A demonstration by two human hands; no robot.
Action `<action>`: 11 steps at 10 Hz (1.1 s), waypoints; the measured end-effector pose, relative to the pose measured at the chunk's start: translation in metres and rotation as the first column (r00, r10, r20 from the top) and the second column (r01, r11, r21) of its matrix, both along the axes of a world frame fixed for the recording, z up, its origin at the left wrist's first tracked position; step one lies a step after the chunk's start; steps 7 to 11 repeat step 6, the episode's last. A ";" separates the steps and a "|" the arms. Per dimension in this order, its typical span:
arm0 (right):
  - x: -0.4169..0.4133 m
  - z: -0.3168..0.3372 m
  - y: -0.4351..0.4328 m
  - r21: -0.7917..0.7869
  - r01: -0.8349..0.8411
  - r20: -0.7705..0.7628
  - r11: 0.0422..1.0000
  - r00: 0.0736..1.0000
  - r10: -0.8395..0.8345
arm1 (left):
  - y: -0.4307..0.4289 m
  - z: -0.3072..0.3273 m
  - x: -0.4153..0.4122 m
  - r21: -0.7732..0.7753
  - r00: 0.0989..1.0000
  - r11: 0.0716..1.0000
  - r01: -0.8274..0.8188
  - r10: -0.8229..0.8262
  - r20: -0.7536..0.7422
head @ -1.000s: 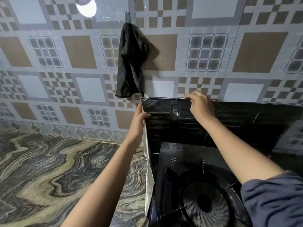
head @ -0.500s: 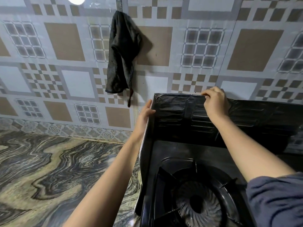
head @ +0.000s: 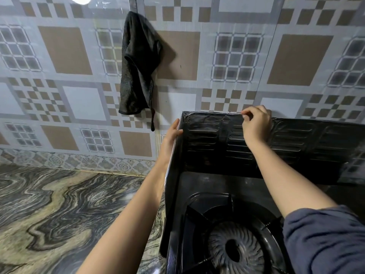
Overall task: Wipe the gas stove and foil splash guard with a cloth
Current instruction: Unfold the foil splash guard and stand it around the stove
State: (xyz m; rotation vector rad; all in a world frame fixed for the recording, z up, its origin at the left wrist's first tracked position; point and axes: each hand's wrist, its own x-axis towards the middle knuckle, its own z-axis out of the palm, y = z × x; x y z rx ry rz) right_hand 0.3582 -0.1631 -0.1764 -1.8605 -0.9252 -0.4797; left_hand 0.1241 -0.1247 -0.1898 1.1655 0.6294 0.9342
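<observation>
a: where is the foil splash guard now?
b: the foil splash guard (head: 207, 139) stands upright around the gas stove (head: 213, 182). its back panel is against the tiled wall (head: 65, 50) and its left panel runs along the stove's left side. the inner face looks black.
a: and your hands?
b: my right hand (head: 256, 123) is at the top edge of the back panel. its fingers (head: 247, 113) are curled and pinch that edge. my left hand (head: 169, 137) holds the left panel near the upper corner, with the thumb inside. the other fingers are behind the panel, where i cannot see them.
a: the cloth?
b: the dark cloth (head: 138, 66) hangs on the wall, up and left of the guard, apart from both hands.
a: what else?
b: the burner (head: 235, 252) is below my right arm, and my blue sleeve (head: 324, 238) covers part of the stove. left of the stove lies the marbled worktop (head: 59, 204).
</observation>
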 end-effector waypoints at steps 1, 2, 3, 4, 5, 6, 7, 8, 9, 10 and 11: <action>-0.001 -0.001 0.001 0.017 0.005 0.004 1.000 1.000 -0.005 | 0.000 0.001 0.002 0.011 1.000 1.000 0.010 -0.010 0.027; -0.002 -0.001 0.000 0.014 0.016 0.000 1.000 1.000 -0.016 | 0.008 -0.005 0.004 0.064 1.000 0.998 -0.004 0.004 0.000; -0.005 0.000 -0.004 0.003 0.008 0.001 1.000 1.000 -0.008 | 0.014 -0.010 0.004 0.089 0.997 0.995 -0.033 0.039 -0.065; -0.012 -0.002 -0.011 -0.036 -0.015 -0.004 0.999 1.000 0.015 | 0.005 -0.006 0.003 0.214 0.986 0.967 -0.139 0.155 -0.060; -0.016 -0.009 -0.010 -0.101 -0.052 -0.026 0.994 0.998 0.049 | 0.006 -0.011 0.005 0.167 0.982 0.971 -0.171 0.182 -0.054; -0.019 -0.020 -0.013 -0.162 -0.061 -0.050 0.985 0.997 0.054 | 0.012 -0.021 0.010 0.137 0.972 0.971 -0.194 0.209 -0.108; -0.019 -0.020 -0.013 -0.162 -0.061 -0.050 0.985 0.997 0.054 | 0.012 -0.021 0.010 0.137 0.972 0.971 -0.194 0.209 -0.108; -0.019 -0.020 -0.013 -0.162 -0.061 -0.050 0.985 0.997 0.054 | 0.012 -0.021 0.010 0.137 0.972 0.971 -0.194 0.209 -0.108; -0.019 -0.020 -0.013 -0.162 -0.061 -0.050 0.985 0.997 0.054 | 0.012 -0.021 0.010 0.137 0.972 0.971 -0.194 0.209 -0.108; -0.019 -0.020 -0.013 -0.162 -0.061 -0.050 0.985 0.997 0.054 | 0.012 -0.021 0.010 0.137 0.972 0.971 -0.194 0.209 -0.108; -0.019 -0.020 -0.013 -0.162 -0.061 -0.050 0.985 0.997 0.054 | 0.012 -0.021 0.010 0.137 0.972 0.971 -0.194 0.209 -0.108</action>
